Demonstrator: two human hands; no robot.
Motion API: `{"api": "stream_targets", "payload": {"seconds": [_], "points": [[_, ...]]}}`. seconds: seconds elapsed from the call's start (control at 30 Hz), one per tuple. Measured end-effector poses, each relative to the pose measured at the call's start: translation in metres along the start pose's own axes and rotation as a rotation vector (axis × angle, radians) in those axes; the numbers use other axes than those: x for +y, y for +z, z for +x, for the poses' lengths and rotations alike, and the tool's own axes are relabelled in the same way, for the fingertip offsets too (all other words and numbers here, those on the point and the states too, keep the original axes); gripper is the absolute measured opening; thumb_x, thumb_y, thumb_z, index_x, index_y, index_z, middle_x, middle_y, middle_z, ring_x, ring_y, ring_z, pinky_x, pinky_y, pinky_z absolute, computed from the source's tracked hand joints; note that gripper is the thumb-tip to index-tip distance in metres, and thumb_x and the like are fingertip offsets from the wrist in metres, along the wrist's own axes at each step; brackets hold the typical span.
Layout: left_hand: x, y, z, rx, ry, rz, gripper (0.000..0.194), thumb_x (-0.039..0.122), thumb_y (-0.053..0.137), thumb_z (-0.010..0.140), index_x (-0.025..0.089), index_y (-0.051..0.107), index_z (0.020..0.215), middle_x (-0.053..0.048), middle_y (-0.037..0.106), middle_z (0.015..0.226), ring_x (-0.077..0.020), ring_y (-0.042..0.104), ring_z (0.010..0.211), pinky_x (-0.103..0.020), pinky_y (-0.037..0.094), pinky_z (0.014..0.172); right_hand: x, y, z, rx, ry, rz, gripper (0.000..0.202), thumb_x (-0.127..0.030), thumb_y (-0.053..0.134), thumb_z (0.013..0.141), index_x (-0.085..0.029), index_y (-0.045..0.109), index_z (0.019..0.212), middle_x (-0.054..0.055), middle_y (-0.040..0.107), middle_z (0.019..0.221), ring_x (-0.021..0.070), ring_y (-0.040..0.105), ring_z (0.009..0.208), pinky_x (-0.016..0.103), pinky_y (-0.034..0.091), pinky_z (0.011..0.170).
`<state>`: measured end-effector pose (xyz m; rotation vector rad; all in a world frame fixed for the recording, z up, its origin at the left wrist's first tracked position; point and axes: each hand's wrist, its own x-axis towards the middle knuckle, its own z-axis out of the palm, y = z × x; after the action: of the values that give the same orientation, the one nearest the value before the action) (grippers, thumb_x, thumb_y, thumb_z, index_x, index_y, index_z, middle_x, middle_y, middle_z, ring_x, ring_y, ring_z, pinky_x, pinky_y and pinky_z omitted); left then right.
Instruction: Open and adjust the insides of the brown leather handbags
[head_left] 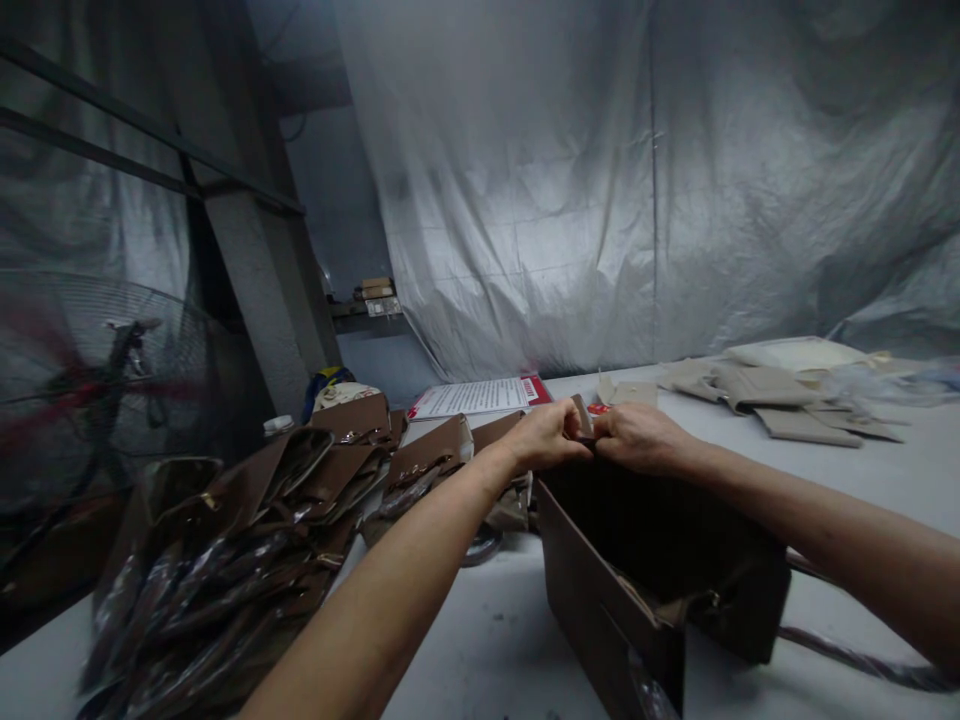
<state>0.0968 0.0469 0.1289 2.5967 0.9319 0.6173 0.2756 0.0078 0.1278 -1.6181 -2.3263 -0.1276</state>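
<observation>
A dark brown handbag (581, 572) stands with its mouth open on the white table in front of me. My left hand (551, 432) pinches the far upper edge of the bag, its fingers closed. Right beside it, my right hand (637, 436) grips the same edge with thumb and fingers pressed together. The two hands nearly touch. The bag's inside is dark, and its lining cannot be made out. A plastic-wrapped handle (862, 657) lies on the table to the bag's right.
Several brown bags (262, 540) with plastic-wrapped handles are heaped on the left. Behind them lies a printed sign (476, 397). Flat beige pieces (780, 390) rest at the back right. A large fan (97, 390) stands at far left; plastic sheeting (562, 200) hangs behind.
</observation>
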Motion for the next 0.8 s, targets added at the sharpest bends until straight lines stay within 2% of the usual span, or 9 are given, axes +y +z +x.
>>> {"api": "stream_targets", "payload": {"seconds": [0.07,0.13,0.27,0.37,0.57,0.8], "points": [[-0.002,-0.007,-0.007,-0.062,-0.054,-0.068,0.049,0.03,0.077,0.053,0.015,0.053,0.094,0.0,0.06,0.084,-0.0117,0.054,0.069,-0.02,0.04,0.057,0.004,-0.004,-0.004,-0.064,0.045,0.104,0.02,-0.023,0.047,0.07,-0.018,0.066,0.069,0.002,0.055,0.056,0.0125,0.047,0.052,0.024,0.026,0.049],[-0.004,-0.011,-0.013,-0.109,-0.095,-0.067,0.053,0.031,0.079,0.05,0.015,0.054,0.094,0.0,0.06,0.085,-0.0119,0.054,0.069,-0.021,0.04,0.057,0.006,-0.009,-0.009,-0.127,0.088,0.189,0.019,-0.023,0.046,0.069,-0.016,0.064,0.065,0.0,0.051,0.052,0.0109,0.044,0.048,0.023,0.024,0.045],[-0.004,-0.012,-0.015,-0.08,-0.071,-0.005,0.042,0.029,0.077,0.054,0.015,0.055,0.088,0.001,0.06,0.082,-0.0109,0.054,0.07,-0.02,0.04,0.059,0.005,-0.014,-0.017,-0.12,0.087,0.211,0.018,-0.021,0.046,0.067,-0.016,0.062,0.062,0.0,0.05,0.053,0.0112,0.045,0.049,0.023,0.024,0.045],[0.003,-0.007,-0.012,-0.051,-0.03,0.053,0.036,0.027,0.075,0.057,0.016,0.058,0.086,0.002,0.061,0.081,-0.0109,0.055,0.071,-0.019,0.039,0.059,0.007,-0.012,-0.02,-0.094,0.089,0.204,0.018,-0.021,0.045,0.067,-0.017,0.062,0.062,0.0,0.051,0.054,0.0118,0.046,0.05,0.024,0.025,0.046],[0.015,-0.003,-0.015,0.016,-0.043,0.187,0.022,0.03,0.071,0.062,0.02,0.064,0.08,0.003,0.064,0.075,-0.0118,0.056,0.071,-0.02,0.039,0.06,0.011,-0.011,-0.025,-0.074,0.112,0.229,0.018,-0.024,0.047,0.069,-0.016,0.061,0.061,0.0,0.05,0.053,0.0114,0.045,0.05,0.023,0.026,0.046],[0.017,-0.001,-0.016,0.06,-0.091,0.234,0.019,0.03,0.068,0.063,0.022,0.068,0.081,0.002,0.067,0.078,-0.0136,0.058,0.075,-0.021,0.041,0.063,0.009,-0.01,-0.028,-0.046,0.1,0.238,0.021,-0.025,0.046,0.069,-0.017,0.064,0.064,0.0,0.051,0.054,0.0115,0.044,0.05,0.024,0.025,0.046]]}}
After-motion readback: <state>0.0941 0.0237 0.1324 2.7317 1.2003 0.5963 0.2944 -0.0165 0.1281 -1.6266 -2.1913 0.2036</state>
